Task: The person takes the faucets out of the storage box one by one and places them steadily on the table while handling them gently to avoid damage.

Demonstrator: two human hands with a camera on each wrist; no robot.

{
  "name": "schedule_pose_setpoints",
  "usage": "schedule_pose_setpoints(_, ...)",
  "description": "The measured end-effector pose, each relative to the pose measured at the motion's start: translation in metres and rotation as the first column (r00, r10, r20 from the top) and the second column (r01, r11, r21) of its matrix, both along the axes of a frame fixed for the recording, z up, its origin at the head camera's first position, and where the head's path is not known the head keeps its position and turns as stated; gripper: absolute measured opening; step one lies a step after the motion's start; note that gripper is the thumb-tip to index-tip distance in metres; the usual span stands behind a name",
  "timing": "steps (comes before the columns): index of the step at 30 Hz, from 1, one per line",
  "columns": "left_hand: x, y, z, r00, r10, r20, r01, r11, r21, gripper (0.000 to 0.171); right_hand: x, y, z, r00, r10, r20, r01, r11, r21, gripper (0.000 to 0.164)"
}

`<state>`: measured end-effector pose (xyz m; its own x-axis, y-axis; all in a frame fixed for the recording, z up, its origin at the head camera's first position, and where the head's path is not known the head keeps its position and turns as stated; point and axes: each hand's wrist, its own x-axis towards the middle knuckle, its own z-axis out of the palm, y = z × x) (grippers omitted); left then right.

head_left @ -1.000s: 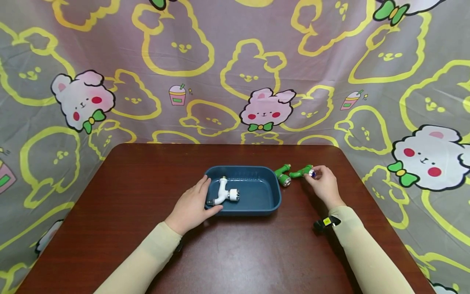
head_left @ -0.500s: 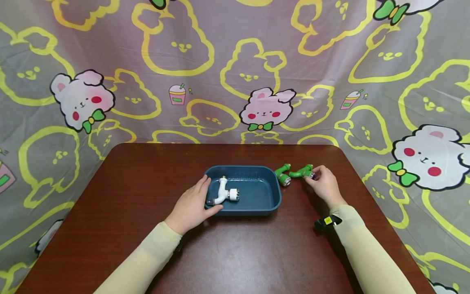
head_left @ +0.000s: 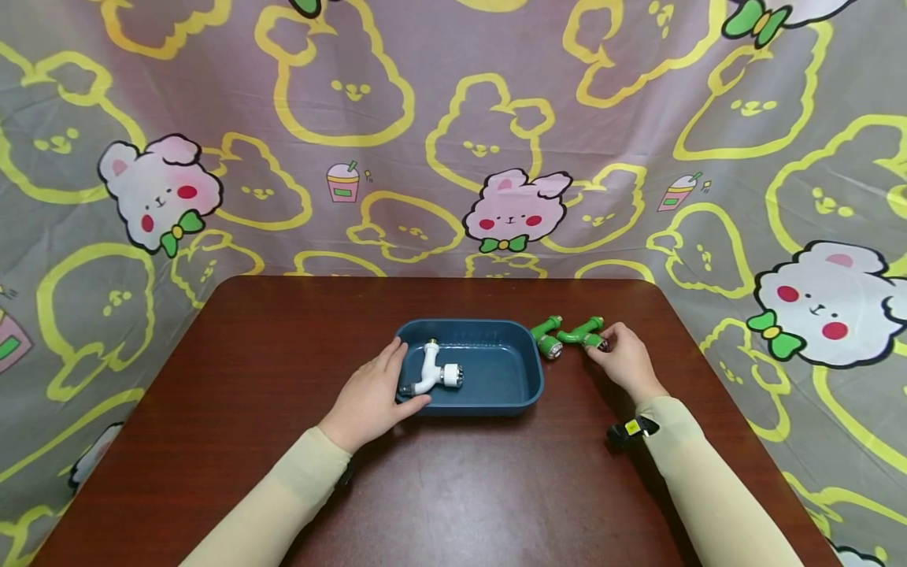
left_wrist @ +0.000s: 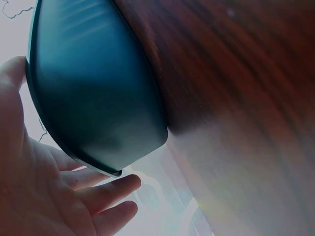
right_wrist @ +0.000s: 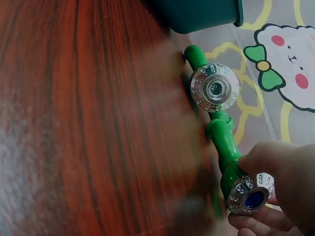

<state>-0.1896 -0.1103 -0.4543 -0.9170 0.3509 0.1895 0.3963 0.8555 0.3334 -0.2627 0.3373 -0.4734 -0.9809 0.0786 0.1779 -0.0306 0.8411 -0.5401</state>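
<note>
A blue plastic basin (head_left: 489, 408) stands mid-table with a white tap (head_left: 429, 368) lying inside it. My left hand (head_left: 366, 396) rests against its left end, thumb over the front rim and fingers fairly straight along the side; the left wrist view shows the fingers (left_wrist: 110, 191) extending past the rim. To the right of the basin lie two green taps. The nearer one (head_left: 547, 339) sits beside the basin wall. My right hand (head_left: 627, 361) pinches the clear, blue-centred knob (right_wrist: 254, 199) of the farther green tap (head_left: 581, 334) between thumb and fingers.
The brown wooden table (head_left: 460, 488) ends at a patterned cloth backdrop (head_left: 397, 173) behind and on both sides. A black strap device (head_left: 629, 430) is on the right wrist.
The farther green tap has turned a little, its knob shifting slightly toward the front in my right hand's fingers. My left hand and the basin stay put.
</note>
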Motion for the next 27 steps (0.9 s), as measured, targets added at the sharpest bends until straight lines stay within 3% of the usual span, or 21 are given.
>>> schedule_pose_setpoints(27, 0.0000, 0.0002, 0.0012, 1.000, 0.000, -0.002, 0.000, 1.000, -0.013, 0.100, 0.0002, -0.0005, 0.0009, 0.997, 0.011, 0.078, -0.013, 1.000, 0.029, 0.038)
